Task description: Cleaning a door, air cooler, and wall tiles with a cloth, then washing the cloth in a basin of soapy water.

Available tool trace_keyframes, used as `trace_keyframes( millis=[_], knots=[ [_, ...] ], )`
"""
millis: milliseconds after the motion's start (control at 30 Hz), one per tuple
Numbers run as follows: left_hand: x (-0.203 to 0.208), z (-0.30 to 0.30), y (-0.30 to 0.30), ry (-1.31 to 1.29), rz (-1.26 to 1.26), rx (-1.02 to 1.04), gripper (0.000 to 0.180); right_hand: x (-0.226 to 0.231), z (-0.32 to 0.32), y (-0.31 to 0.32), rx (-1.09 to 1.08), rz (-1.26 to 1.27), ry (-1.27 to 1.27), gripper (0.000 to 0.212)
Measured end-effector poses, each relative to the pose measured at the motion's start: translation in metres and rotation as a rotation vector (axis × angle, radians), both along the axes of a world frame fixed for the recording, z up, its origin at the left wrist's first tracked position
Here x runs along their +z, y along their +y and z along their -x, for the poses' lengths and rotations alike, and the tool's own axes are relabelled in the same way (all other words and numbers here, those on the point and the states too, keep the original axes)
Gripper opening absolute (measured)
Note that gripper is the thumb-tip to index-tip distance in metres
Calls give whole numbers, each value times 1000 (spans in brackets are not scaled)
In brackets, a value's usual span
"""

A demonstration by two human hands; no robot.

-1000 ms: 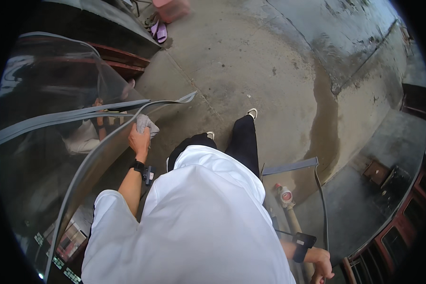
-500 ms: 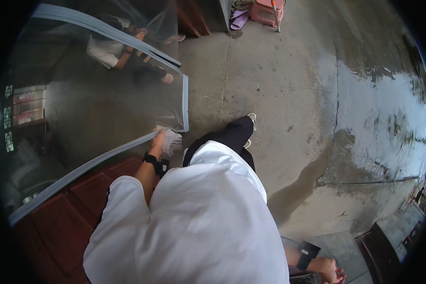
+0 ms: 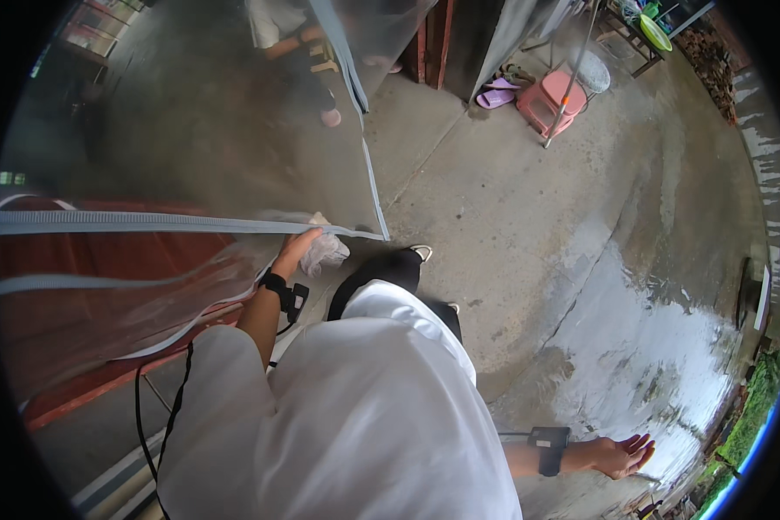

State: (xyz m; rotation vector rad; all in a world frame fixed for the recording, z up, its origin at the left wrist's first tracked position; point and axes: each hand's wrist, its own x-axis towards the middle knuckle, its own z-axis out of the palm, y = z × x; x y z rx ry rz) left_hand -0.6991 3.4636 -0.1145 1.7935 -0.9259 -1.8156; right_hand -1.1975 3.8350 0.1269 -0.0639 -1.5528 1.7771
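My left hand (image 3: 296,249) is closed around a crumpled pale grey cloth (image 3: 324,254), with the fingers against the grey edge strip of a clear plastic door curtain (image 3: 191,165). Part of the cloth hangs out beside the fingers; what lies under the palm is hidden. The curtain spreads out to the left of me, its lower corner just beyond the hand. Out to the lower right, my right hand (image 3: 622,457) is held away from my body with its fingers loosely stretched and nothing in them. A black band with a small box sits on each wrist.
Ahead stand a pink plastic stool (image 3: 546,102) with a pole leaning by it and purple slippers (image 3: 497,95). A dark red door panel (image 3: 87,303) is behind the curtain at left. The concrete floor (image 3: 494,225) has a wet, shiny patch (image 3: 633,347) on the right.
My view has turned to the left of the wet patch's former place, showing more yard. The curtain hangs differently, cloth still in my left hand. My right hand has swung forward and its fingers have opened.
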Motion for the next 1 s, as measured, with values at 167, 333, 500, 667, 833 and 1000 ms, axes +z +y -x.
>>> trace_keyframes(
  millis=[167,333,500,667,833,1000],
  knots=[
    [-6,-5,52,-292,271,21,37,-1,27,16,58,-137,-52,21],
    [-21,1,73,-663,388,102,41,-17,41,64,14,-232,-126,20],
    [-82,-58,73,-694,232,306,48,-30,49,94,24,-223,-234,21],
    [-62,16,89,-263,-27,156,30,-14,26,137,-229,-225,-150,23],
    [-97,17,50,-467,-196,-411,33,-15,1,130,-225,-58,-187,17],
    [-71,163,-24,-312,-114,-902,35,-10,-63,167,-526,-29,-140,16]
  ],
)
